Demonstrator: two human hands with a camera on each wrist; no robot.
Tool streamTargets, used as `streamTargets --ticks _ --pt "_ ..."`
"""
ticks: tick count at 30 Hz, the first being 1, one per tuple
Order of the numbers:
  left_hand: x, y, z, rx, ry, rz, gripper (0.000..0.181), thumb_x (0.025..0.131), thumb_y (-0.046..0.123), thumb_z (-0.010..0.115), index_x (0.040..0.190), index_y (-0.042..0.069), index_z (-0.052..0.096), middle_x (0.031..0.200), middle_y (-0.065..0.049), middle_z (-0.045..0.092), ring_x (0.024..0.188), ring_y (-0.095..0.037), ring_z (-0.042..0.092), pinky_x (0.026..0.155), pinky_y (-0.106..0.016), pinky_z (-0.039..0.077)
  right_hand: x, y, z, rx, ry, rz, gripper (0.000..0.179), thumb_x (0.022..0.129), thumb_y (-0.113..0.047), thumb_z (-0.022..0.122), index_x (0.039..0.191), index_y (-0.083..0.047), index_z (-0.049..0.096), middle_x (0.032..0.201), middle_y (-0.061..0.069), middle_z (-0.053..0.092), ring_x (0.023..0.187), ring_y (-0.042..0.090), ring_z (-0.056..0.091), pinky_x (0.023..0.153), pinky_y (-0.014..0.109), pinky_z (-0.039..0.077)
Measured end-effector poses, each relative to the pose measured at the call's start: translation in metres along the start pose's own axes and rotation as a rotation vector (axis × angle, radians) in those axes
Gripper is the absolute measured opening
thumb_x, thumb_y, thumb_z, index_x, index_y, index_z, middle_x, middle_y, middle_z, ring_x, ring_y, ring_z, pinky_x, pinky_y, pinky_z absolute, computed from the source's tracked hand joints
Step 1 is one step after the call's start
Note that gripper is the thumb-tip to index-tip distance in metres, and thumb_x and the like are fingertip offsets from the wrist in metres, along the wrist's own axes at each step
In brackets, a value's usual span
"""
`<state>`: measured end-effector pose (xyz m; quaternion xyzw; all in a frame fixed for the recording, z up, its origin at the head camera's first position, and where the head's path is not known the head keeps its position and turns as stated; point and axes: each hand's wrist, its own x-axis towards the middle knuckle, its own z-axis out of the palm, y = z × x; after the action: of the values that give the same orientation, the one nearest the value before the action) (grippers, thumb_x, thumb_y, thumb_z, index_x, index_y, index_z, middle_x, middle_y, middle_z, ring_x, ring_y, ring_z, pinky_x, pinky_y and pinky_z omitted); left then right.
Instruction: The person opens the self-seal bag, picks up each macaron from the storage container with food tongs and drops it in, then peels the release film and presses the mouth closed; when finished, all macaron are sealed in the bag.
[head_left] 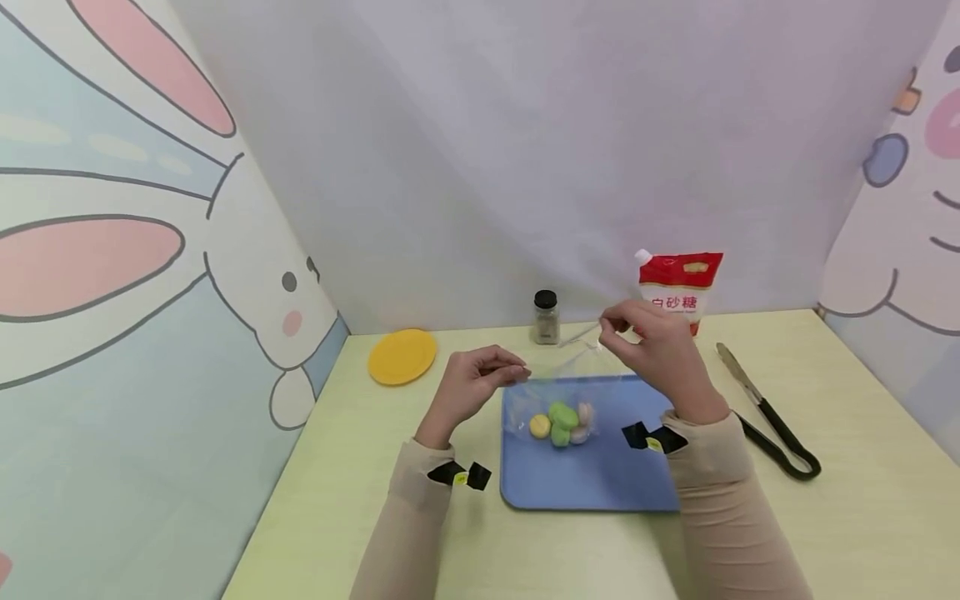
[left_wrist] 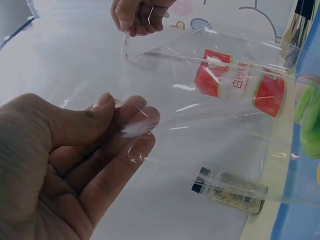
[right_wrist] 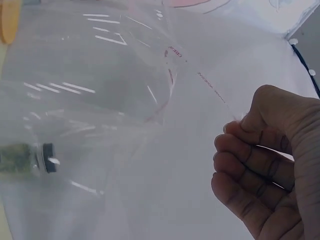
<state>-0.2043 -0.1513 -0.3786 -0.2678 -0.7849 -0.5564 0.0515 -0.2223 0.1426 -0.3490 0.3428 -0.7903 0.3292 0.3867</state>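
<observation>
A clear plastic bag [head_left: 517,408] hangs over a blue tray [head_left: 540,492]. Low in it, as seen through the film, lie a yellow round piece [head_left: 539,427], green pieces [head_left: 562,417] and pale pinkish pieces [head_left: 585,415]. My left hand [head_left: 480,379] pinches the bag's upper edge between thumb and fingers. Higher and to the right, my right hand [head_left: 652,346] pinches the end of a thin clear strip [right_wrist: 210,87] with small red print. That strip runs to the bag's mouth in the right wrist view; its far attachment is hard to make out.
Behind the tray stand a black-capped glass jar [head_left: 547,321] and a red-and-white pouch [head_left: 678,271], partly covered by my right hand. A yellow plate [head_left: 401,357] lies at the left. Black-handled tongs [head_left: 780,429] lie at the right, partly behind my right arm.
</observation>
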Motion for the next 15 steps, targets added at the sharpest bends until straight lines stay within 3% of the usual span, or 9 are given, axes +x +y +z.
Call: streamTargets --ticks 8,15 --pt "-0.001 0.002 -0.001 0.009 0.001 -0.009 0.007 0.094 0.010 0.071 0.098 0.009 0.076 0.093 -0.004 0.077 0.085 -0.016 0.075 0.076 -0.031 0.060 -0.009 0.013 -0.022 -0.044 0.043 0.002 0.016 0.078 -0.001 0.075 0.093 -0.007 0.074 0.085 0.003 0.071 0.070 0.015 0.063 0.075 0.007 0.044" --pt "-0.001 0.003 -0.001 -0.001 -0.002 -0.009 0.007 0.093 0.008 0.071 0.098 0.008 0.076 0.093 -0.005 0.077 0.086 -0.017 0.075 0.076 -0.031 0.060 -0.017 0.021 -0.039 -0.099 0.027 0.053 0.021 0.077 0.003 0.080 0.095 -0.007 0.075 0.090 0.005 0.073 0.074 0.015 0.065 0.074 0.002 0.040"
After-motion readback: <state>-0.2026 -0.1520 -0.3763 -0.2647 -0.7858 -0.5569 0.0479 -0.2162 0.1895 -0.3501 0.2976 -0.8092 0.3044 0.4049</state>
